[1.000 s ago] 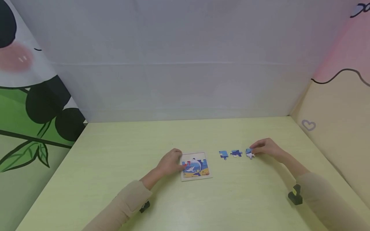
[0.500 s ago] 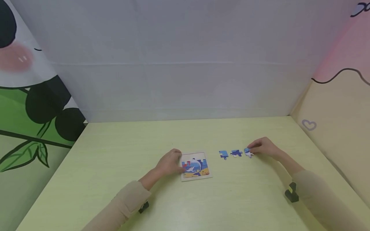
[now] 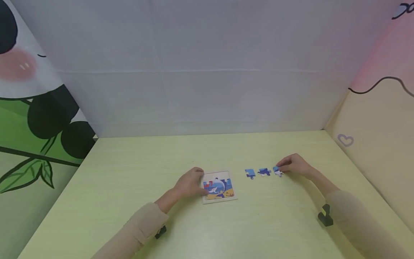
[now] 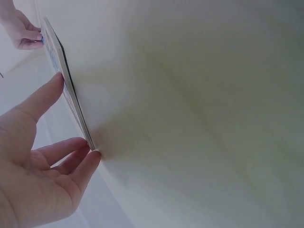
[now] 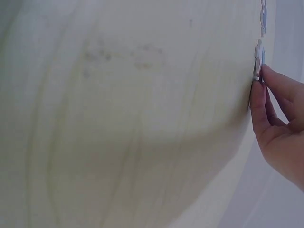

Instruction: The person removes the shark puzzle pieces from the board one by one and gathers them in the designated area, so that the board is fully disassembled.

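Our right hand (image 3: 294,164) pinches a blue-and-white jigsaw piece (image 3: 278,173), seemingly by its edge; we should squeeze lightly while, leftward, our left hand (image 3: 190,183) grips the square pale-framed sea-picture puzzle (image 3: 221,187) steady.

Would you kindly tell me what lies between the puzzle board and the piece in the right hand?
The head view shows a blue piece and a darker piece lying there.
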A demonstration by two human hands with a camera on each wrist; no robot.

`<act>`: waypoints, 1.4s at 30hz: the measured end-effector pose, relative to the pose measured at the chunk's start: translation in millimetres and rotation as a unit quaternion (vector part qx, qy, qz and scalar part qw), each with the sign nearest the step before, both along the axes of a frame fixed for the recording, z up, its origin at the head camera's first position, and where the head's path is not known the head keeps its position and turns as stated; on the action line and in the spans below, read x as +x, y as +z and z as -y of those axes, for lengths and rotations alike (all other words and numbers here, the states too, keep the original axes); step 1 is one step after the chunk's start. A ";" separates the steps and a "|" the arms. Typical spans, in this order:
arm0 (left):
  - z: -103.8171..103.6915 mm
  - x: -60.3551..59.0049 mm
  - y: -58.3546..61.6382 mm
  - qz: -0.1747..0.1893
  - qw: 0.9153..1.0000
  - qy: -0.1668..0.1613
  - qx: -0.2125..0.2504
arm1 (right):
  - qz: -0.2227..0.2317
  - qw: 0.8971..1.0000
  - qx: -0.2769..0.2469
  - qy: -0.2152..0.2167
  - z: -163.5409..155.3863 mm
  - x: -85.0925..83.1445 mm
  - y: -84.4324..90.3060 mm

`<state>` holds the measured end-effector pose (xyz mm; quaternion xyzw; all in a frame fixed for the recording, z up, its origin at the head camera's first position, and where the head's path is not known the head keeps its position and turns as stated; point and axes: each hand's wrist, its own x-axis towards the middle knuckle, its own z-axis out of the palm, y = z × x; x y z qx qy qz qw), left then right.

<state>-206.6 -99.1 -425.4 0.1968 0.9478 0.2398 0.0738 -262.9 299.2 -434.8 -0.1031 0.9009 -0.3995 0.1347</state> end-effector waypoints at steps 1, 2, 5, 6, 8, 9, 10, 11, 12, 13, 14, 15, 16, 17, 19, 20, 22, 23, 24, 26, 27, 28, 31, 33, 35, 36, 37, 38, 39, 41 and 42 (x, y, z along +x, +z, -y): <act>0.1 -0.2 0.1 -0.001 1.000 -0.003 0.001 | -0.002 1.000 0.005 0.001 0.1 0.0 0.0; 0.2 -0.4 0.1 -0.001 1.000 -0.005 0.000 | -0.002 1.000 0.008 -0.003 0.4 -0.1 -0.3; 0.1 -1.8 -0.1 -0.003 1.000 -0.013 -0.002 | -0.007 1.000 0.019 -0.002 0.9 -0.2 -0.1; 0.1 -2.3 -0.5 -0.004 1.000 -0.015 -0.004 | -0.006 1.000 0.021 -0.003 1.1 -0.2 -0.1; 0.0 -3.5 -1.1 -0.003 1.000 -0.016 -0.002 | -0.008 1.000 0.026 -0.005 1.3 -0.4 0.3; 0.0 -3.9 -1.5 -0.003 1.000 -0.016 -0.002 | -0.008 1.000 0.027 -0.006 1.4 -0.3 0.6; 0.0 -4.4 -1.7 -0.003 1.000 -0.016 -0.001 | -0.009 1.000 0.027 -0.006 1.5 -0.2 1.0; 0.0 -4.5 -2.0 -0.002 1.000 -0.016 0.001 | -0.010 1.000 0.028 -0.005 1.6 0.1 1.5; -0.1 -4.7 -2.2 -0.003 1.000 -0.017 0.002 | -0.010 1.000 0.028 -0.005 1.7 0.4 2.0; -0.2 -4.7 -2.3 -0.002 1.000 -0.017 0.003 | -0.010 1.000 0.027 -0.005 1.7 0.8 2.6; -0.3 -4.6 -2.5 -0.002 1.000 -0.017 0.003 | -0.009 1.000 0.025 -0.005 1.8 1.2 3.2; -0.5 -4.6 -2.7 -0.001 1.000 -0.017 0.004 | -0.007 1.000 0.024 -0.006 1.9 1.6 3.7; -0.7 -4.5 -2.7 0.000 1.000 -0.017 0.005 | -0.007 1.000 0.023 -0.006 2.1 1.9 4.2; -0.7 -4.4 -2.7 0.000 1.000 -0.018 0.006 | -0.007 1.000 0.022 -0.006 2.5 2.3 4.9; -0.8 -4.5 -3.0 0.001 1.000 -0.017 0.008 | -0.004 1.000 0.019 -0.006 3.5 2.9 6.1; -0.8 -4.6 -3.0 0.001 1.000 -0.018 0.008 | -0.005 1.000 0.018 -0.007 4.1 2.9 6.5; -0.6 -5.2 -3.3 -0.001 1.000 -0.018 0.007 | -0.007 1.000 0.017 -0.007 6.0 2.8 7.9; -0.5 -5.5 -3.5 -0.002 1.000 -0.018 0.006 | -0.009 1.000 0.017 -0.005 7.1 2.4 8.5; -0.5 -5.7 -3.7 -0.003 1.000 -0.018 0.005 | -0.013 1.000 0.019 -0.004 8.6 1.8 9.1; -0.4 -5.9 -3.9 -0.003 1.000 -0.019 0.005 | -0.020 1.000 0.020 -0.002 12.5 0.9 10.9; -0.3 -5.9 -3.9 -0.002 1.000 -0.019 0.006 | -0.024 1.000 0.020 0.001 15.2 0.3 11.9; -0.4 -5.8 -3.6 -0.001 1.000 -0.019 0.006 | -0.029 0.999 0.018 0.006 18.3 -0.3 12.7; -0.6 -5.4 -2.6 0.004 1.000 -0.020 0.012 | -0.041 0.999 0.010 0.023 29.2 -1.4 15.5; -1.2 -5.1 -1.6 0.005 1.000 -0.022 0.015 | -0.051 0.998 0.003 0.037 37.6 -2.0 16.7; -1.5 -4.6 -0.7 0.005 1.000 -0.025 0.019 | -0.055 0.997 -0.006 0.046 47.7 -1.7 17.8; -1.7 -4.3 -0.5 0.004 0.999 -0.026 0.019 | -0.056 0.997 -0.010 0.048 52.9 -1.5 18.0; -2.0 -4.0 -0.2 0.003 0.999 -0.027 0.019 | -0.057 0.997 -0.013 0.051 58.1 -1.3 18.0; -2.5 -3.8 0.1 0.004 0.999 -0.027 0.019 | -0.058 0.997 -0.014 0.053 63.9 -0.5 18.4; -2.9 -3.4 0.4 0.004 0.999 -0.026 0.019 | -0.057 0.997 -0.017 0.056 69.8 0.5 18.7; -3.7 -3.0 0.5 0.001 1.000 -0.026 0.015 | -0.059 0.996 -0.017 0.062 81.7 2.7 19.1; -4.1 -2.9 0.4 0.001 1.000 -0.025 0.014 | -0.059 0.996 -0.020 0.065 87.5 3.6 18.9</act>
